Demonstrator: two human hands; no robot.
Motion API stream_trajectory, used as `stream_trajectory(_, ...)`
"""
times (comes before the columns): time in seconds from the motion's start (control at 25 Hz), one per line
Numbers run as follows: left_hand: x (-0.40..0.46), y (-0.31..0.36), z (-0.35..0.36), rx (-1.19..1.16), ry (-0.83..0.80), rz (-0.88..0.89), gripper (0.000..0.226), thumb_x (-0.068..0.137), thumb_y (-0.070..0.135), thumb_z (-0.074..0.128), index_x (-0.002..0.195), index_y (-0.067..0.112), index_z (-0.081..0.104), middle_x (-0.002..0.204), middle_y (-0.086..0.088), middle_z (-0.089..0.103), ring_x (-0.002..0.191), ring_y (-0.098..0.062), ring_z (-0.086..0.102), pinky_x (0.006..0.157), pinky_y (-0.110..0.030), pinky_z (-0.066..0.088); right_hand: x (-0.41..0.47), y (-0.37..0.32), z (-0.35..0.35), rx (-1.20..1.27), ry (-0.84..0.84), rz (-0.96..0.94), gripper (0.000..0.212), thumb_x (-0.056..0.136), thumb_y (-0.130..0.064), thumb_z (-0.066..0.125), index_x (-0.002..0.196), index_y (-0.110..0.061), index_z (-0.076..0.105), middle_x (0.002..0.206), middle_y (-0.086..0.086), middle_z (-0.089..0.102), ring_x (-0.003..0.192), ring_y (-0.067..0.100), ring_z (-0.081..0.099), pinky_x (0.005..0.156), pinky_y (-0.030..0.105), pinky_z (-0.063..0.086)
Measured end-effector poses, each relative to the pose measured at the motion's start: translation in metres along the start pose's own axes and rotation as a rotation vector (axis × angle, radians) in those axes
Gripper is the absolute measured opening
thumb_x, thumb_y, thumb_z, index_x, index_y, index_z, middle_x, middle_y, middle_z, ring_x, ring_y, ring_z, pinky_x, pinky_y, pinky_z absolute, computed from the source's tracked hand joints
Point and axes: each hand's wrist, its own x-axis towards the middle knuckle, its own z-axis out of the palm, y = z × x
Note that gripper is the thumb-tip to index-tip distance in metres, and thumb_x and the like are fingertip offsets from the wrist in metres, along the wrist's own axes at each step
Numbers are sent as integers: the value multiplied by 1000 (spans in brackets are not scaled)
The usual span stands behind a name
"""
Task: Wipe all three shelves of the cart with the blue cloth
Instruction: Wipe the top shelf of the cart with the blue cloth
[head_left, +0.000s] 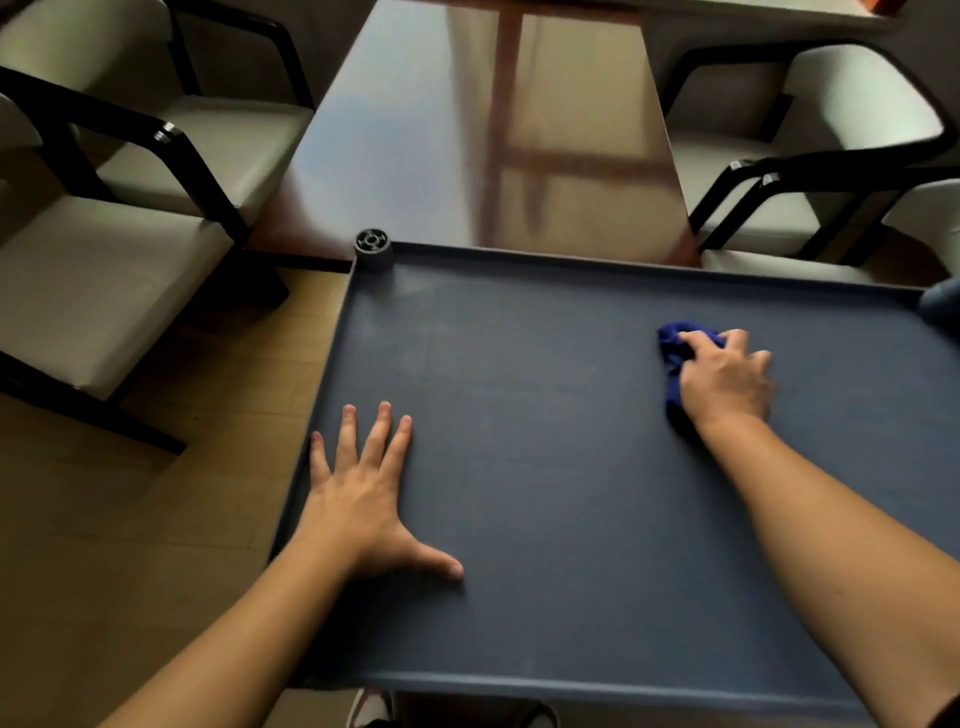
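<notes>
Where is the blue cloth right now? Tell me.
In the head view, the blue cloth lies bunched under the right hand on the right side of the cart's top shelf, near its far edge.

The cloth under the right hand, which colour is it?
Blue cloth, seen in the head view.

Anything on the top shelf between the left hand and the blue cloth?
No. In the head view, only bare dark shelf surface lies between the flat left hand and the blue cloth under the right hand.
</notes>
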Motion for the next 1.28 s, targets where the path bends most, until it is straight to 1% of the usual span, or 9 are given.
stream_trajectory(0.16,1,0,-3,20,-36,-8,180,16,119,36,157,29,-32,167,1,-38,144,-33,-50,121,-68,-22,-21,67,-14,64,-10,153,36,97,-22,46,128,-30,61,133,15,47,110,47,45,92,56,45)
stream_trajectory(0.32,-2,-1,-11,11,-117,27,180,20,116,45,157,28,-32,167,-3,-39,143,-37,-49,121,-69,-20,-52,53,-33,278,66,67,40,95,-16,50,132,-25,62,129,21,52,109,47,49,93,48,45)
stream_trajectory(0.4,-8,-3,-15,30,-115,77,177,24,114,49,158,29,-29,168,-5,-37,144,-36,-47,122,-68,-20,-76,30,-43,400,99,-23,40,93,-14,53,130,-25,64,125,21,55,104,47,52,93,44,44)
stream_trajectory(0.52,-28,-2,-11,103,-67,145,173,24,118,39,157,32,-30,167,-4,-37,145,-34,-48,120,-63,-25,-128,-19,-50,526,67,-190,39,92,-14,58,128,-26,66,119,19,58,96,43,55,91,42,46)
stream_trajectory(0.68,-65,-4,9,101,-138,126,179,17,118,42,152,33,-39,163,-1,-42,145,-36,-46,122,-62,-21,-201,-96,-46,526,-170,-441,37,93,-26,59,129,-35,64,124,6,58,101,36,55,88,43,49)
stream_trajectory(0.8,-77,-10,20,134,-182,122,177,22,114,51,143,29,-46,163,-4,-43,146,-39,-43,126,-66,-12,-250,-119,-38,354,-336,-758,38,96,-34,52,132,-41,59,136,-1,54,106,32,51,84,44,49)
stream_trajectory(0.88,-78,-11,25,167,-160,128,175,26,112,54,141,29,-49,161,-4,-46,146,-41,-43,126,-67,-10,-268,-106,-36,229,-382,-927,39,98,-35,46,134,-43,56,142,-4,51,106,31,48,81,44,48)
stream_trajectory(1.04,-76,-13,32,182,-88,132,170,34,109,57,138,33,-53,164,-3,-43,147,-39,-42,126,-65,-9,-265,-55,-45,182,-504,-1126,39,94,-30,45,128,-44,59,140,-8,53,100,28,46,78,45,49)
stream_trajectory(1.28,-80,-14,34,166,-28,121,165,34,111,52,141,36,-50,168,0,-35,151,-35,-38,125,-61,-13,-248,42,-62,151,-607,-1087,37,88,-29,49,119,-44,64,134,-13,55,99,27,47,86,42,49)
